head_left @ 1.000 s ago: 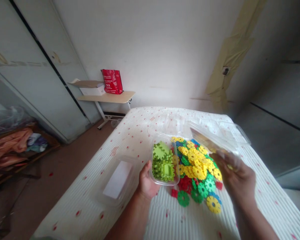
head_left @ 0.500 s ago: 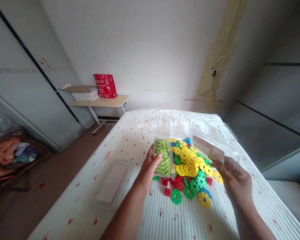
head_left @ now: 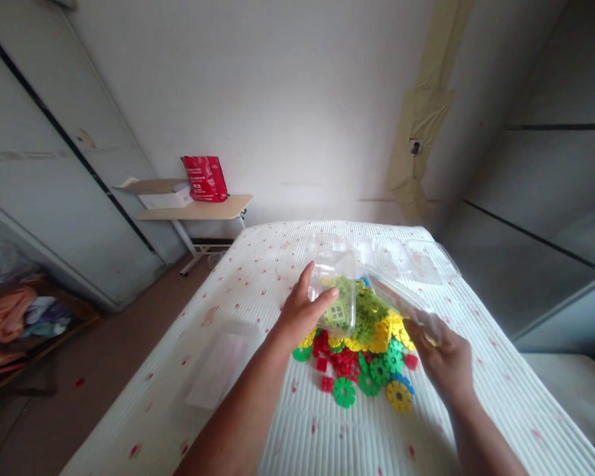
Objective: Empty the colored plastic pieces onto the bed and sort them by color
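My left hand (head_left: 307, 307) is closed on a clear plastic box (head_left: 334, 264), tipped to the right over the pile. Lime-green plastic pieces (head_left: 369, 314) spill from it; some still show through its wall. They lie over yellow flower-shaped discs (head_left: 384, 337). At the pile's near side are green discs (head_left: 344, 393), red block pieces (head_left: 344, 363) and a yellow disc (head_left: 399, 396) overlapping a blue one. To the right of the pile, my right hand (head_left: 441, 360) grips a clear plastic lid (head_left: 401, 297), held tilted with a card-like panel in it.
Another clear lid or box with a pale label (head_left: 218, 373) lies at left on the white spotted bed cover (head_left: 258, 284). Clear containers (head_left: 416, 258) sit toward the far edge. Beyond stands a small table (head_left: 203, 208) with a red bag (head_left: 205, 178) and a white box (head_left: 166, 197).
The box in my left hand has tipped rightward, and its lime-green pieces have poured onto the pile. My right hand with the lid has shifted slightly left. The view has shifted a little.
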`<action>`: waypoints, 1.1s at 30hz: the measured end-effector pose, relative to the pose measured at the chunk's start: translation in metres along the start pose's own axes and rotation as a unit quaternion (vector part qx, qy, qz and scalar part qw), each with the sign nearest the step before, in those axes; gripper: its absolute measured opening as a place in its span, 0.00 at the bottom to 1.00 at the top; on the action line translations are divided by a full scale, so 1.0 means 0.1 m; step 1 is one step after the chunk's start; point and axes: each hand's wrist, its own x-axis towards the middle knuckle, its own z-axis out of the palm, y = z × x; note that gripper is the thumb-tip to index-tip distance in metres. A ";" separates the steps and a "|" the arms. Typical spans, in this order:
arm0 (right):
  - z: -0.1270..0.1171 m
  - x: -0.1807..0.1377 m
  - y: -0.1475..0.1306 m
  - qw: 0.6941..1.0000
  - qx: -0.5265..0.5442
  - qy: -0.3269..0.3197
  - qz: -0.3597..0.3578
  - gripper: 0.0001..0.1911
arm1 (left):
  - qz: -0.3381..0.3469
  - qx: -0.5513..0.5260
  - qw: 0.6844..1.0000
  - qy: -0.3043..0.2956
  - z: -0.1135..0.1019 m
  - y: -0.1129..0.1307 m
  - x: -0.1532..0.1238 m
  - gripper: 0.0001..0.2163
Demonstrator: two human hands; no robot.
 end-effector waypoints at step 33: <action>-0.01 -0.03 -0.07 0.995 -0.074 0.011 -0.061 0.18 | -0.284 -0.385 0.861 0.172 -0.97 -0.89 1.14 0.20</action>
